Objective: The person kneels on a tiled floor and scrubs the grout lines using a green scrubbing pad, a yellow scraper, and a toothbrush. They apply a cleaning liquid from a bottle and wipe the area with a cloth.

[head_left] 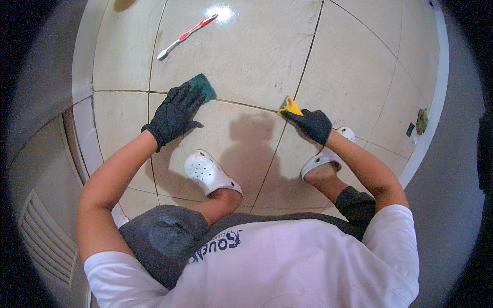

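Observation:
My left hand [175,111], in a black glove, lies palm down over a green scouring pad [207,87] on the beige floor tiles [238,54]. The fingers cover part of the pad, and the thumb is spread out to the side. In my right hand [314,125], also gloved in black, is a small yellow scraper [291,106]. Its head is at the tile floor near a crossing of dark grout lines. A red and white toothbrush [186,36] lies on the tiles beyond my left hand.
White clogs [204,171] are on my feet, on the tiles below my hands. Near the right wall's white baseboard [427,142] lie a greenish clump [422,121] and a small dark green piece [410,129]. A louvred panel [48,238] is at the lower left.

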{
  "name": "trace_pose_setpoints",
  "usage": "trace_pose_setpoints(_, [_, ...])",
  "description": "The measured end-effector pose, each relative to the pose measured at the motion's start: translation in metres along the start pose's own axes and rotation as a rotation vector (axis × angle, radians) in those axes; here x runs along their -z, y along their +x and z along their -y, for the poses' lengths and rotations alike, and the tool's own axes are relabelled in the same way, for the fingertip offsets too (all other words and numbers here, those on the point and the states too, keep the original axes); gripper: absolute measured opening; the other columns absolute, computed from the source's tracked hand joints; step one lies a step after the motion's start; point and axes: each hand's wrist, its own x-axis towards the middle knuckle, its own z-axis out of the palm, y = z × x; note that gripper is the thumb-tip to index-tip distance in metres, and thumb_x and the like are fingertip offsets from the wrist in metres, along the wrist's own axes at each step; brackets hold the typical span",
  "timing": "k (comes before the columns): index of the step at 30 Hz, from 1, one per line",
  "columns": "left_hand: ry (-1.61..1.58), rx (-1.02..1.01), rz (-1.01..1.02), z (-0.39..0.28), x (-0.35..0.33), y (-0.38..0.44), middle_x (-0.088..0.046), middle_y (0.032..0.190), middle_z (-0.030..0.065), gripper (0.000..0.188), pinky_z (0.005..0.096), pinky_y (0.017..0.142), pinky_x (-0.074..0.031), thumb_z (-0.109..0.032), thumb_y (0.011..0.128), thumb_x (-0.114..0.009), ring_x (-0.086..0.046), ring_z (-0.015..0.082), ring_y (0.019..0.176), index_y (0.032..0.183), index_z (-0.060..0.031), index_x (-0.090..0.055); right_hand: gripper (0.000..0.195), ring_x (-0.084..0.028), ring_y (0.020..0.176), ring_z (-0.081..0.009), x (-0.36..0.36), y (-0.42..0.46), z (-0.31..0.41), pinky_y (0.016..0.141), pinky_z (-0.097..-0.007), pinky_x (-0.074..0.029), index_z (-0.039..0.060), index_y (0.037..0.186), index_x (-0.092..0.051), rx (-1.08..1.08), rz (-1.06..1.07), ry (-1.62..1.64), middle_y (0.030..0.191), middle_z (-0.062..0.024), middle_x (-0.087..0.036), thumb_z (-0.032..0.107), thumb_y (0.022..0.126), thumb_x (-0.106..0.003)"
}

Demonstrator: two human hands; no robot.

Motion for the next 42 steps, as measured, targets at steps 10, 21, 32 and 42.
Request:
trace_pose_setpoints(10, [-0.052, 0.001, 0.011, -0.001, 0.001, 0.001, -0.035, 0.144, 0.0183, 0.084, 0.0457, 0.111, -0.023, -0.046, 0.071, -0.071, -0.026, 0.0372, 0.136, 0.138, -0.0074, -0.038, 0.056, -0.058, 0.046, -0.0264, 0.003, 0.000, -0.001, 0.039, -0.0396, -0.047, 0.0383, 0.135, -0.041, 0.027, 0.009, -0.037, 0.070, -0.0114, -0.058, 0.017, 0.085, -0.052])
trace_pose_setpoints(21, [-0.141, 0.010, 0.022, -0.001, -0.004, 0.002, -0.031, 0.145, 0.0234, 0.086, 0.0442, 0.111, -0.025, -0.044, 0.071, -0.073, -0.026, 0.0404, 0.136, 0.138, -0.0033, -0.036, 0.058, -0.058, 0.046, -0.0270, 0.015, 0.000, 0.001, 0.040, -0.0382, -0.049, 0.0392, 0.138, -0.037, 0.037, 0.047, -0.021, 0.072, -0.0123, -0.059, 0.016, 0.085, -0.048])
trace_pose_setpoints(32, [-0.068, 0.005, 0.057, -0.004, 0.004, 0.007, -0.032, 0.144, 0.0220, 0.085, 0.0483, 0.109, -0.026, -0.047, 0.071, -0.071, -0.027, 0.0409, 0.134, 0.137, -0.0046, -0.038, 0.062, -0.064, 0.059, -0.0299, 0.024, 0.029, 0.023, 0.050, -0.0426, -0.052, 0.0390, 0.139, -0.033, -0.013, 0.171, -0.023, 0.079, -0.0135, -0.063, 0.017, 0.084, -0.049])
trace_pose_setpoints(42, [-0.034, -0.035, 0.020, -0.004, 0.011, 0.007, -0.039, 0.140, 0.0204, 0.084, 0.0511, 0.108, -0.023, -0.048, 0.067, -0.073, -0.031, 0.0391, 0.132, 0.134, -0.0056, -0.043, 0.053, -0.065, 0.063, -0.0318, 0.036, 0.078, 0.070, 0.051, -0.0443, -0.052, 0.0364, 0.139, -0.035, 0.032, 0.029, 0.077, 0.080, -0.0137, -0.063, 0.021, 0.089, -0.043])
